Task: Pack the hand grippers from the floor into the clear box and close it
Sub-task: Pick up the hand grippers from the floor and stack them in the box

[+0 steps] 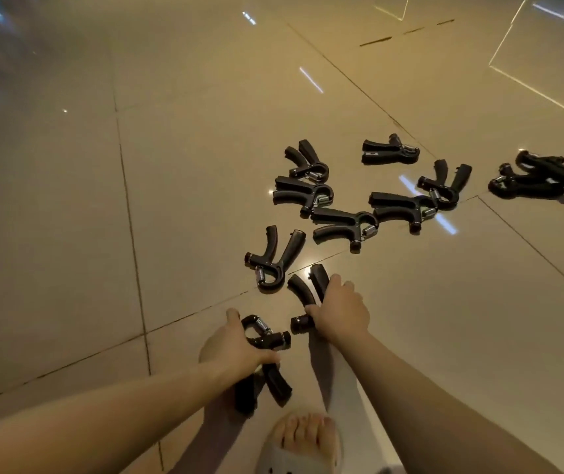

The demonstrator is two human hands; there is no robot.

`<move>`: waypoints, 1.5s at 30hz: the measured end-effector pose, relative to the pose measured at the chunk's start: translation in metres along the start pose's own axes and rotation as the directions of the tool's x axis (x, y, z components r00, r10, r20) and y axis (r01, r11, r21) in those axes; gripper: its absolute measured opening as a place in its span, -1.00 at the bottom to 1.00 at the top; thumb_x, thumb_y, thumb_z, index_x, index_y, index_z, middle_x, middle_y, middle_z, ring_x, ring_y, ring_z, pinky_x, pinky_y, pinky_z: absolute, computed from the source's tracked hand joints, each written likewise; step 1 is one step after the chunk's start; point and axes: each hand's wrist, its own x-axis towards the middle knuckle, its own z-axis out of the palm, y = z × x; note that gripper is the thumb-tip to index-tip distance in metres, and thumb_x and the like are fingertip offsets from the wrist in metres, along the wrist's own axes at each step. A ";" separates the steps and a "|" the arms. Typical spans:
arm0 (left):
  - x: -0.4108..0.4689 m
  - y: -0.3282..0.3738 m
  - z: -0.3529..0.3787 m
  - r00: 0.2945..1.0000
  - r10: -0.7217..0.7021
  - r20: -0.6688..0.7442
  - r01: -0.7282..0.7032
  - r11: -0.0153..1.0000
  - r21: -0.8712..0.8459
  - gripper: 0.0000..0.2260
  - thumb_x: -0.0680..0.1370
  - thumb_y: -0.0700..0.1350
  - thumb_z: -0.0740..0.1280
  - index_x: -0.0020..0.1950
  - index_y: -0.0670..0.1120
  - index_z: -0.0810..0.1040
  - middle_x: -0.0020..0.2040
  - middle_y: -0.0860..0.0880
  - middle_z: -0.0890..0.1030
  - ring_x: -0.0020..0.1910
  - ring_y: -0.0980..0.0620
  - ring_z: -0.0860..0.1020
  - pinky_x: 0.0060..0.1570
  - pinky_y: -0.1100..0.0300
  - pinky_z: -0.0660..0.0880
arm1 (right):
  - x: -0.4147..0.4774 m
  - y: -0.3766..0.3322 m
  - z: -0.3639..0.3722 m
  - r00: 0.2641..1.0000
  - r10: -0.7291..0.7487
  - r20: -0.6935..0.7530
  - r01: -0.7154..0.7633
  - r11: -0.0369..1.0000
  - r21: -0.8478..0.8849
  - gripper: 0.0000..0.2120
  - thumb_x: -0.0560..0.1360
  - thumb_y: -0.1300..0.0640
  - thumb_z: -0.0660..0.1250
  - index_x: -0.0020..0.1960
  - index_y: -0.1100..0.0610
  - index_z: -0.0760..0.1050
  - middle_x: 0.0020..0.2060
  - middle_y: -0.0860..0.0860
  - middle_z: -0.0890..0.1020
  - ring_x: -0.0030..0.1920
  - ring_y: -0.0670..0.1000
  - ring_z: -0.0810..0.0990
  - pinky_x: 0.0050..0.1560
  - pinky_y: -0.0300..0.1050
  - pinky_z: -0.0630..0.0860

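Early. Left hand curls round one hand gripper; right hand grips a second gripper. Roughly ten loose grippers left on the floor, count unclear at the right edge. Clear box not in view; packing and closing pending.

No text, label or number is legible anywhere (grippers all plain black).

Matt black plastic hand grippers with metal springs; glossy tiled floor.

Black hand grippers, beige floor
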 end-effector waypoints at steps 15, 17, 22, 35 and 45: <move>0.003 0.005 0.021 0.956 0.219 -0.194 -0.191 0.970 0.150 -0.24 0.26 0.19 0.59 0.36 0.02 0.38 0.15 0.06 0.43 0.18 0.03 0.39 0.19 0.09 0.47 | 0.016 0.054 -0.031 0.645 -0.671 0.364 0.726 0.392 -0.565 -0.35 0.48 -0.02 0.47 0.48 -0.13 0.27 0.58 0.06 0.16 0.49 0.22 0.27 0.46 0.16 0.30; 0.005 0.004 0.017 0.970 0.177 -0.167 -0.172 0.984 0.045 -0.26 0.25 0.14 0.61 0.35 0.00 0.42 0.12 0.06 0.44 0.17 0.01 0.41 0.21 0.04 0.51 | 0.017 0.057 -0.034 0.660 -0.671 0.338 0.694 0.373 -0.615 -0.41 0.49 -0.03 0.45 0.45 -0.09 0.32 0.51 0.07 0.25 0.39 0.18 0.36 0.34 0.11 0.37; 0.007 0.010 0.011 0.987 0.132 -0.095 -0.146 0.976 -0.163 -0.25 0.21 0.12 0.63 0.33 -0.01 0.45 0.14 0.04 0.51 0.16 0.00 0.51 0.21 -0.02 0.55 | 0.015 0.083 -0.045 0.774 -0.604 0.190 0.542 0.478 -0.691 -0.55 0.44 -0.20 0.41 0.22 0.01 0.51 0.15 0.03 0.46 0.14 0.08 0.40 0.10 0.01 0.36; -0.046 0.109 -0.013 0.878 0.478 -0.041 -0.467 0.833 -0.297 -0.41 0.41 0.02 0.58 0.35 0.07 0.40 0.20 -0.02 0.56 0.20 -0.05 0.55 0.21 0.00 0.50 | -0.086 0.150 -0.103 0.951 -0.075 -0.299 0.132 0.976 0.175 -0.53 0.44 -0.22 0.46 0.19 0.05 0.49 -0.02 -0.03 0.60 -0.06 0.00 0.57 0.00 -0.09 0.55; -0.160 0.188 -0.038 0.683 0.720 -0.126 -0.722 0.639 -0.265 -0.42 0.41 0.03 0.57 0.36 0.06 0.42 0.16 0.03 0.56 0.15 0.00 0.54 0.12 0.06 0.46 | -0.207 0.166 -0.184 0.764 -0.011 -0.645 0.172 0.967 0.186 -0.50 0.45 -0.19 0.46 0.27 0.06 0.52 0.04 -0.01 0.64 0.00 0.00 0.58 0.07 -0.01 0.59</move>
